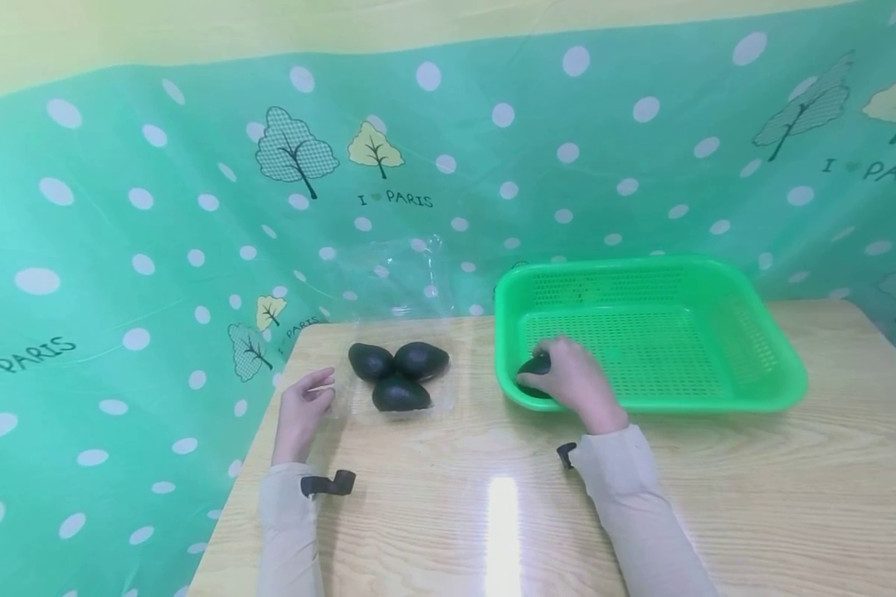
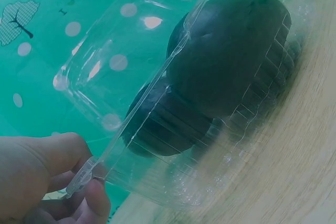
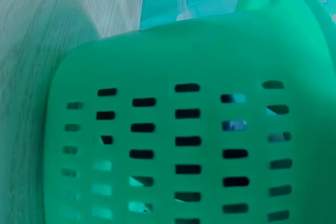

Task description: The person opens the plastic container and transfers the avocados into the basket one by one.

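In the left wrist view my left hand (image 2: 58, 177) pinches the rim of a clear plastic clamshell box (image 2: 173, 182) between thumb and fingers. Its lid (image 2: 105, 61) stands raised. Inside the box lie three dark avocados (image 1: 400, 394), grouped together in the head view. Over the near left corner of a green plastic basket (image 1: 780, 365), my right hand (image 1: 578, 381) grips another dark avocado (image 1: 535, 366) from above. The right wrist view shows mostly the basket's slotted side wall (image 3: 163, 66), which hides the right hand there.
Both things stand on a light wooden table (image 1: 418, 497), the basket to the right of the box. Behind and to the left hangs a green dotted cloth (image 1: 194, 249) with printed trees. Black wrist mounts (image 1: 336, 482) stick out from the sleeves.
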The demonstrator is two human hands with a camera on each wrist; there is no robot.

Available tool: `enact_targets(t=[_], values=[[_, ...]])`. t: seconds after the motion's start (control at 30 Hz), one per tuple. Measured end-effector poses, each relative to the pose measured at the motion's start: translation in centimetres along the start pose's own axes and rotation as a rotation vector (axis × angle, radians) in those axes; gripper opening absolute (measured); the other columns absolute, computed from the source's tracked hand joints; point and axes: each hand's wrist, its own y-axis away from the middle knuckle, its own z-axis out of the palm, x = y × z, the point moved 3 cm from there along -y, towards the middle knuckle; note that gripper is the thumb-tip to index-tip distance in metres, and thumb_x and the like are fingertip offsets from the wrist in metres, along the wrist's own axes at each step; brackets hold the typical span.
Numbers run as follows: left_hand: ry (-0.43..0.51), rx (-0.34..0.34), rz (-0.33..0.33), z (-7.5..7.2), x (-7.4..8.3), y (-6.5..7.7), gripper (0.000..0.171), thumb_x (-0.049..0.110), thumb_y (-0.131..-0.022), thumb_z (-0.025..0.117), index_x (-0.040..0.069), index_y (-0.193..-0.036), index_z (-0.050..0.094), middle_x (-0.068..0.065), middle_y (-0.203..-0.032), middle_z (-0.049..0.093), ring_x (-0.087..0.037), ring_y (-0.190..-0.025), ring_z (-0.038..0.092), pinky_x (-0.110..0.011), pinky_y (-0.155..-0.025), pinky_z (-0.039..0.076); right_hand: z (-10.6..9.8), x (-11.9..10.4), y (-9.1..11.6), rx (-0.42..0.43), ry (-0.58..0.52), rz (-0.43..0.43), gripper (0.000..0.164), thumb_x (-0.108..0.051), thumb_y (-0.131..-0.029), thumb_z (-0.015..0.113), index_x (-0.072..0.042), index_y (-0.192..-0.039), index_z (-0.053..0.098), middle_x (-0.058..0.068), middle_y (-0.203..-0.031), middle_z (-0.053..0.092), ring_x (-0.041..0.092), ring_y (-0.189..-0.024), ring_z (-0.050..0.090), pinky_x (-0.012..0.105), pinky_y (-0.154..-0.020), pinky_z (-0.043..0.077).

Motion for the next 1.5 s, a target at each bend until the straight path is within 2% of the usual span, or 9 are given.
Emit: enact_targets(t=[0.17, 0.33, 0.6, 0.8, 1.0, 1.23, 1.5], values=[[0.022, -0.012, -0.007, 0.0, -0.1, -0.2, 0.047, 0.005, -0.095, 0.053, 0.004, -0.142, 0.052, -0.018, -0.138, 0.055, -0.014, -0.103, 0.061, -0.023, -0.080, 0.057, -0.1, 0.0, 0.2, -0.018, 0.011, 0.035, 0.044, -0.038, -0.083, 0.078, -0.003, -0.109, 0.070, 0.013, -0.107, 0.070, 0.028, -0.093, 0.064, 0.042, -0.074, 0.055], [0.045, -0.018, -0.016, 0.1, -0.2, -0.2, 0.048, 0.004, -0.095, 0.052, 0.004, -0.142, 0.052, -0.018, -0.138, 0.055, -0.018, -0.107, 0.061, -0.023, -0.079, 0.058, -0.1, 0.0, 0.3, -0.026, 0.010, 0.045, 0.042, -0.033, -0.086, 0.076, -0.002, -0.113, 0.069, 0.016, -0.114, 0.069, 0.033, -0.102, 0.065, 0.047, -0.081, 0.056], [0.040, -0.015, 0.002, 0.4, -0.2, 0.1, 0.048, 0.003, -0.093, 0.051, 0.004, -0.141, 0.053, -0.019, -0.136, 0.055, -0.026, -0.109, 0.060, -0.018, -0.073, 0.056, -0.3, 0.2, 0.5, -0.008, 0.009, 0.056, 0.044, -0.031, -0.090, 0.071, 0.001, -0.120, 0.066, 0.018, -0.118, 0.068, 0.037, -0.108, 0.063, 0.051, -0.087, 0.055], [0.050, -0.025, 0.004, 0.6, -0.1, -0.1, 0.048, 0.004, -0.093, 0.052, 0.005, -0.141, 0.053, -0.017, -0.137, 0.056, -0.032, -0.115, 0.058, -0.018, -0.074, 0.056, -0.7, 0.3, 0.7, -0.006, 0.003, 0.068, 0.048, -0.029, -0.092, 0.068, 0.004, -0.127, 0.061, 0.022, -0.125, 0.064, 0.040, -0.113, 0.061, 0.052, -0.091, 0.054], [0.037, -0.023, 0.013, 0.6, 0.2, -0.4, 0.049, 0.004, -0.092, 0.052, 0.006, -0.141, 0.053, -0.016, -0.137, 0.057, -0.030, -0.113, 0.059, -0.017, -0.075, 0.055, -1.4, 0.0, 0.9, 0.027, 0.020, 0.047, 0.045, -0.026, -0.093, 0.068, 0.004, -0.125, 0.062, 0.024, -0.126, 0.063, 0.041, -0.114, 0.060, 0.053, -0.090, 0.054], [0.005, -0.011, 0.016, 0.2, 0.4, -0.1, 0.049, 0.003, -0.092, 0.051, 0.006, -0.141, 0.053, -0.016, -0.136, 0.058, -0.029, -0.110, 0.060, -0.022, -0.079, 0.057, -1.6, -1.0, 1.0, 0.085, 0.052, 0.013, 0.043, -0.024, -0.093, 0.068, 0.005, -0.123, 0.062, 0.023, -0.121, 0.066, 0.041, -0.113, 0.059, 0.053, -0.091, 0.054], [0.026, -0.016, 0.009, -0.1, 0.5, 0.2, 0.048, 0.003, -0.094, 0.051, 0.005, -0.142, 0.052, -0.018, -0.138, 0.055, -0.027, -0.113, 0.058, -0.015, -0.075, 0.054, -1.6, -3.0, 0.6, 0.108, 0.075, -0.024, 0.044, -0.025, -0.093, 0.068, 0.003, -0.125, 0.063, 0.022, -0.125, 0.065, 0.042, -0.119, 0.057, 0.054, -0.098, 0.051]])
